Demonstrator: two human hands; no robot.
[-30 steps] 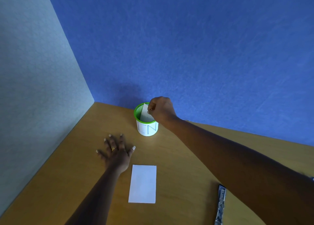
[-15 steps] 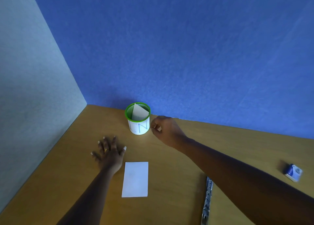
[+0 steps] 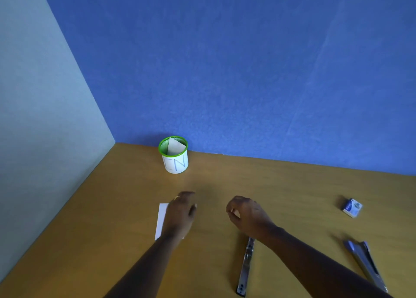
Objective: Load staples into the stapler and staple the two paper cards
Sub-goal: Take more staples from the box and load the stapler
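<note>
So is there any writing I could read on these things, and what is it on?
"IN": hand-drawn in blue on the white cup; the first letter is unsure and may be an L.
Small blue and white box: it carries print, too blurred to read.
White card: no writing shows on it.

The white cup (image 3: 175, 162) bears handwritten letters, seemingly "IN".

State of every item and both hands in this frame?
Card in cup: standing tilted inside green-rimmed cup.
Card on table: flat, left hand resting on it.
Right hand: loosely curled, holding nothing.
Staple box: on table, untouched.
Stapler: lying untouched.
Metal strip: flat, untouched.
</note>
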